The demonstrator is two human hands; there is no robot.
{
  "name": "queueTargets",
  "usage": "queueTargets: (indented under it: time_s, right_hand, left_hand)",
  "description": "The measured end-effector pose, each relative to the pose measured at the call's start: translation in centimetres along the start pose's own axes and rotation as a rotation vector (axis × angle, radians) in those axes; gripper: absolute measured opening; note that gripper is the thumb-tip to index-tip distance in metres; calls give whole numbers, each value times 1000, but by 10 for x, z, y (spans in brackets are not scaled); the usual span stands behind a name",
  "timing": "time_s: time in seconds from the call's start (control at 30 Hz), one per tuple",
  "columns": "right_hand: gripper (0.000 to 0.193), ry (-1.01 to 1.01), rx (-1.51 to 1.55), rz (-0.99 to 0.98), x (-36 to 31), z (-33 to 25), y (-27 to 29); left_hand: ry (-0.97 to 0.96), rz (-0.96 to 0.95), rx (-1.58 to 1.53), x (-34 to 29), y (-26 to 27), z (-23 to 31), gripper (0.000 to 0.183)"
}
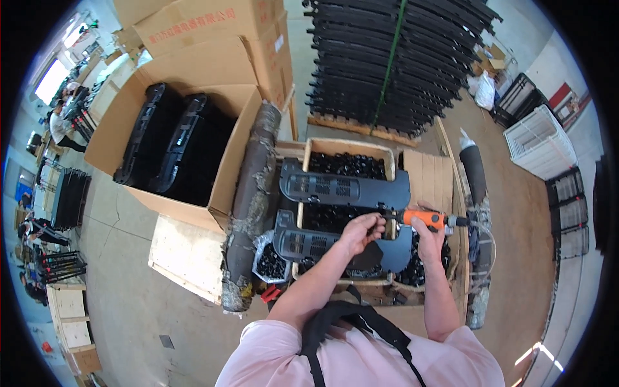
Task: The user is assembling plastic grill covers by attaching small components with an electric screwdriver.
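Note:
My right hand is wrapped round an orange power screwdriver, held level with its dark bit end toward the left. At that end my left hand has its fingers pinched together; what they hold is too small to make out. Beneath the hands lies a black plastic panel with vent slots, partly covered by my left forearm. A second, similar black panel lies just beyond it. Both rest across a wooden-framed bin full of small black parts.
A large open carton with black plastic housings stands at left. Beside it runs a long wrapped roll. A bag of small black parts sits near the bin. Strapped black frames are stacked behind. People work far left.

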State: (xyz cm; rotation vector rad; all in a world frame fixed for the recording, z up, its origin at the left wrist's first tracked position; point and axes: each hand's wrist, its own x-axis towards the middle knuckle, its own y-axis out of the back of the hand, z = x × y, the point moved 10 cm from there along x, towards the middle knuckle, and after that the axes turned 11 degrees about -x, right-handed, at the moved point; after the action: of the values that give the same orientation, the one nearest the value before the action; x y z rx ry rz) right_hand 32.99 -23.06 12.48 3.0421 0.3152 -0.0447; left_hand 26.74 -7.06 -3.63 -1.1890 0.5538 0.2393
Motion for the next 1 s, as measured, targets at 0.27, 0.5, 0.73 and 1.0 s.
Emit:
queueTargets:
  time_s: [0.27, 0.5, 0.73, 1.0]
  right_hand:
    - [57, 59, -60, -48, -8, -12, -16]
    - [55, 92, -61, -50, -13, -8, -23]
    - [54, 73, -43, -38, -10, -9, -26]
    - [54, 42, -56, 12, 1, -2, -22]
  left_hand:
    - [-26, 139, -171, 1, 18, -3, 27]
    - [-59, 100, -241, 2, 15, -9, 29]
    - [-79, 73, -353, 5, 9, -10, 26]
    - [-42, 133, -280, 0, -3, -16, 32]
